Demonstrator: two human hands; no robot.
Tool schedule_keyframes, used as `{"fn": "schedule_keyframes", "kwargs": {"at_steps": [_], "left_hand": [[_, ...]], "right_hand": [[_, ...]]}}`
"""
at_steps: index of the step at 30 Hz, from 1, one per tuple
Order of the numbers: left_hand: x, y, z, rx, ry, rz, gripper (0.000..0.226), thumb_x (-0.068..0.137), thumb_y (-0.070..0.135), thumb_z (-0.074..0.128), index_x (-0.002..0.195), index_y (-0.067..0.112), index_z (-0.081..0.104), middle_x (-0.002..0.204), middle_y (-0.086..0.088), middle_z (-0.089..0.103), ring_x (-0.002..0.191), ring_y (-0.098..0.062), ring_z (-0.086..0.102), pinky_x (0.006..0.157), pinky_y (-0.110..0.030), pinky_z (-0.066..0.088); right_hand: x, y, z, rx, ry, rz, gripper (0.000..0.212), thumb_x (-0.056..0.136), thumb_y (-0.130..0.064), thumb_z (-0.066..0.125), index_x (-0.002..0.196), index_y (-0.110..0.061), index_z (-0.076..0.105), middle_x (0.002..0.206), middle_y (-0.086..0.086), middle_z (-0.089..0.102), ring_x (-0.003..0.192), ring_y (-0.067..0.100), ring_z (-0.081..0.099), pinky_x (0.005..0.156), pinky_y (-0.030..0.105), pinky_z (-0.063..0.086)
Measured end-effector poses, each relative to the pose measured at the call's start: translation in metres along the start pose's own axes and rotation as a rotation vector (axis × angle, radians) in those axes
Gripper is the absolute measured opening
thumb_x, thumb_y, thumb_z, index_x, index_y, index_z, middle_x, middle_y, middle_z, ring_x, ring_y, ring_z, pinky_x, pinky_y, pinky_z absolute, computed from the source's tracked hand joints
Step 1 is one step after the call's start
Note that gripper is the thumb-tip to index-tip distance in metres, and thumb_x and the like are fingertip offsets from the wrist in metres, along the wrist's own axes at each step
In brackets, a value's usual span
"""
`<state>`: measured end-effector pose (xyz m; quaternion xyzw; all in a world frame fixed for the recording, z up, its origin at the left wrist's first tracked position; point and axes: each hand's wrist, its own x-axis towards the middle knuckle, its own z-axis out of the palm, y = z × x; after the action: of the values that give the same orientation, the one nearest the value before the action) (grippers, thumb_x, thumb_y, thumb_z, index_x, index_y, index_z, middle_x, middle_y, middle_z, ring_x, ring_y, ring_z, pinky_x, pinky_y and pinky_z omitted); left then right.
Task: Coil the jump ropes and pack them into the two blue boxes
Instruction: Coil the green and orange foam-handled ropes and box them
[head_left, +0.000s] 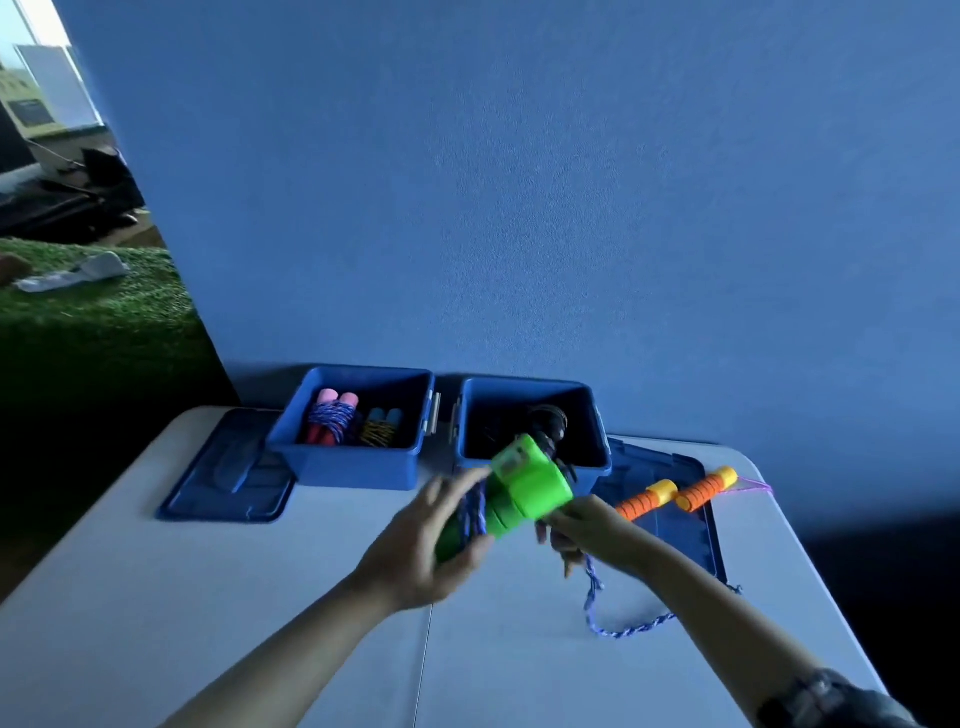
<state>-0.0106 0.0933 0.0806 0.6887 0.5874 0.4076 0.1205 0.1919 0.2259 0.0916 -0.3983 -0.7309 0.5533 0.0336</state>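
Blue wall behind (519, 182), pale folding table (156, 623) in front of us, kinda dim lighting overall. Two blue boxes sat at the back edge, both open, each with its lid lying flat on the table beside it: left lid (228, 467) off to the left, right lid (670, 499) off to the right.

Progress check, as best we could judge: the left box (353, 467) already had two coiled ropes in it, a pink-handled one (332, 415) wrapped in purple cord and a blue-handled one (382, 423) with a yellowish coil next to it. The right box (535, 467) had something dark coiled inside, probably a black rope (545, 421), but it was too murky to say more.

We were mid-wrap on the green rope (519, 488). Our left hand (431, 545) had its fingers curled round the green handles, with some purple-blue cord (475, 512) already bunched against them. Our right hand (576, 530) was pinching the cord just below the handles' fat end, fingers closed tight on it. The rest of that cord, the loose tail (623, 631), looped down and trailed across the table to the right, so a fair bit was left to wind.

After that, the orange rope (675, 499) was untouched, lying on the right lid with its thin cord trailing off the far side. So roughly three packed, one half-coiled in hand, one waiting, and then the lids, if they're meant to go on at all.
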Motion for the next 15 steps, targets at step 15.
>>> {"fn": "schedule_keyframes", "kwargs": {"at_steps": [15], "left_hand": [[0.032, -0.051, -0.018, 0.385, 0.32, -0.449, 0.065, 0.079, 0.057, 0.042, 0.134, 0.022, 0.044, 0.117, -0.013, 0.051, 0.094, -0.035, 0.061, 0.063, -0.038, 0.049]], "right_hand": [[-0.034, -0.012, 0.083, -0.203, 0.069, -0.074, 0.028, 0.098, -0.031, 0.04, 0.072, -0.025, 0.049, 0.06, -0.004, 0.047, 0.045, 0.008, 0.042, 0.049, 0.02, 0.036]]}}
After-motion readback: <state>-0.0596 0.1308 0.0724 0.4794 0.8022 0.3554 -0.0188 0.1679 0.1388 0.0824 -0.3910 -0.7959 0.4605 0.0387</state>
